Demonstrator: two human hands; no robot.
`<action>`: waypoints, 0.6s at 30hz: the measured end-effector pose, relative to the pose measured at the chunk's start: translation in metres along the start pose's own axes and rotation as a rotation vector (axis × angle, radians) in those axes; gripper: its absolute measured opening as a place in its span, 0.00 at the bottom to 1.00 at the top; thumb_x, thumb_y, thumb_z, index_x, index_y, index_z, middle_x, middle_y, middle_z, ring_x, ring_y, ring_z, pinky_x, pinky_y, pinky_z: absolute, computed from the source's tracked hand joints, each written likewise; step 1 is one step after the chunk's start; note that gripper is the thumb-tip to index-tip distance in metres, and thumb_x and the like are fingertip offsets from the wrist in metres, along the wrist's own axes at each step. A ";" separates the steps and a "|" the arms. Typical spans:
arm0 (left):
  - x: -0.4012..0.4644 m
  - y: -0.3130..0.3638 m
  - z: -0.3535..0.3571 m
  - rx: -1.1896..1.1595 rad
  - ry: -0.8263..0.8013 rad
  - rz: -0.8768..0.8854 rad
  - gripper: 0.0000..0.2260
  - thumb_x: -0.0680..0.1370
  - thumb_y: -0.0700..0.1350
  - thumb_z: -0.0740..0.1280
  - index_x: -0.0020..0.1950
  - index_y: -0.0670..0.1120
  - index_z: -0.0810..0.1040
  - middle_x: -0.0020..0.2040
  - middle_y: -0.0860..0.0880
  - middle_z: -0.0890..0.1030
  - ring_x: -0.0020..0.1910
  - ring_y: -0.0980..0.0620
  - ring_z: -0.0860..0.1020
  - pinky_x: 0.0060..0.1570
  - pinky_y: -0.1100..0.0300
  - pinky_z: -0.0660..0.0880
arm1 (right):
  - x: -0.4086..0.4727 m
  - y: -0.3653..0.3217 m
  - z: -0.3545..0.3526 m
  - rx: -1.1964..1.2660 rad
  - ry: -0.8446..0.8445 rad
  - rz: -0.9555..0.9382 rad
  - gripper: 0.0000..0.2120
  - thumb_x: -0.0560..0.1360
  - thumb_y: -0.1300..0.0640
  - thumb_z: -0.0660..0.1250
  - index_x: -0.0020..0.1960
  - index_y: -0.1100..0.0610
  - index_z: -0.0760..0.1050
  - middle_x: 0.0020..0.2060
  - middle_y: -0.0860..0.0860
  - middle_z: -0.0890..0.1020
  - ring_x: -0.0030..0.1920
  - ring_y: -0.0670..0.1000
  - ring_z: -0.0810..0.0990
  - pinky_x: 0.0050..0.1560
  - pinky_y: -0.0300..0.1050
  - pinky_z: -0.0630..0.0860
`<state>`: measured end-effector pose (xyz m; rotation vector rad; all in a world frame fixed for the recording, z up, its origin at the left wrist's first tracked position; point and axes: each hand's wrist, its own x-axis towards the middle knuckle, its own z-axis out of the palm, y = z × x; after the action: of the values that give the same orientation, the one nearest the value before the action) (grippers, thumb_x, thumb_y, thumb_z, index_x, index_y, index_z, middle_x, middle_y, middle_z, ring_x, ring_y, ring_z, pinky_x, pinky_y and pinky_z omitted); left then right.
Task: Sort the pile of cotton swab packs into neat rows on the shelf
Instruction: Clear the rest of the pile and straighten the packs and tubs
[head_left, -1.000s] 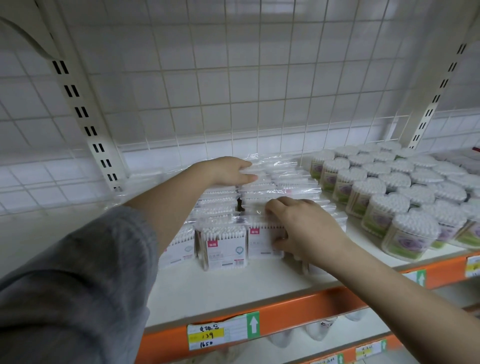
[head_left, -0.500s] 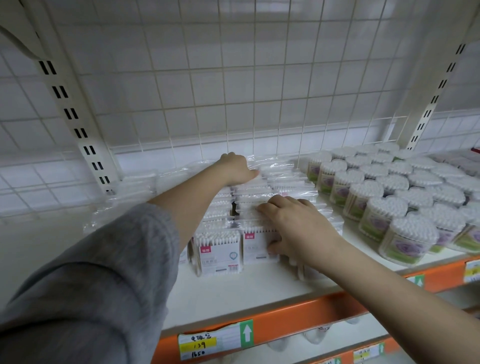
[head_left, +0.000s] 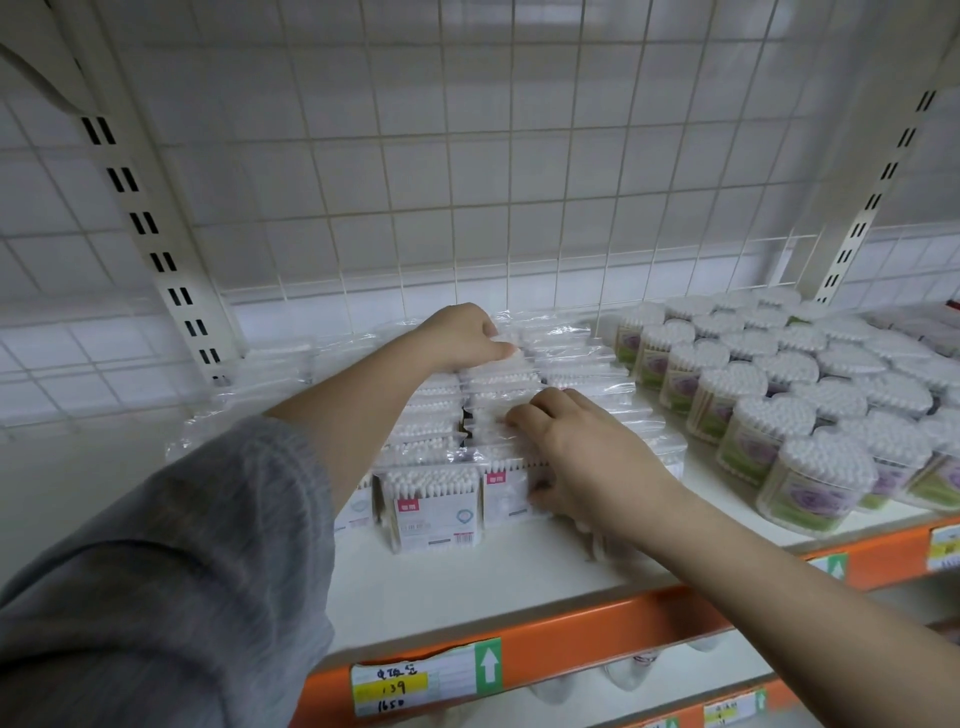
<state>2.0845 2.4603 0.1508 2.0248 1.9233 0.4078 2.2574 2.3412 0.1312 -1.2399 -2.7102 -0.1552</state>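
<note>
The left arm, in a grey sleeve pushed up to the forearm, reaches far forward; the left hand (head_left: 460, 338) lies knuckles up, fingers curled down; the right hand (head_left: 587, 452), nearer, palm down, has fingers bent, thumb tucked below; bare right forearm.

Open shelf to our left, crowded shelf to our right.

We see a bare stretch of white shelf (head_left: 114, 483) left of the cotton swab packs (head_left: 434, 512), and a free strip of board in front of them up to the orange front rail (head_left: 571, 631). To the right, heart-shaped swab tubs (head_left: 815, 480) stand packed close, just beside the packs, with only a narrow gap between. Behind, the wire grid back (head_left: 467, 182) closes the shelf off, and slotted uprights (head_left: 156, 244) flank it. Above the packs the space is open. Our left hand (head_left: 460, 338) and right hand (head_left: 582, 457) lie over the rows, covering their middle and back.
</note>
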 end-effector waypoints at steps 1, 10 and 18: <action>0.000 0.000 -0.001 -0.003 0.008 0.007 0.17 0.75 0.56 0.67 0.58 0.47 0.77 0.57 0.51 0.76 0.56 0.52 0.74 0.59 0.56 0.70 | 0.001 0.001 0.002 0.001 0.021 -0.003 0.29 0.66 0.58 0.70 0.65 0.56 0.68 0.58 0.54 0.72 0.59 0.57 0.70 0.58 0.43 0.66; 0.002 -0.001 -0.002 0.070 0.052 0.013 0.21 0.75 0.57 0.66 0.65 0.48 0.74 0.67 0.50 0.71 0.68 0.51 0.67 0.63 0.58 0.66 | 0.009 0.003 0.015 -0.016 0.169 0.044 0.28 0.48 0.58 0.75 0.48 0.57 0.77 0.40 0.52 0.79 0.39 0.56 0.78 0.44 0.42 0.76; 0.001 -0.006 -0.002 0.151 -0.017 -0.023 0.25 0.76 0.63 0.61 0.66 0.50 0.71 0.71 0.48 0.69 0.69 0.46 0.67 0.66 0.51 0.66 | 0.004 0.011 0.002 0.021 0.006 0.036 0.30 0.70 0.56 0.68 0.70 0.49 0.64 0.63 0.48 0.71 0.65 0.50 0.69 0.72 0.46 0.52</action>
<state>2.0782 2.4616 0.1498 2.0884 2.0206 0.2461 2.2632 2.3517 0.1301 -1.2790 -2.6752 -0.1255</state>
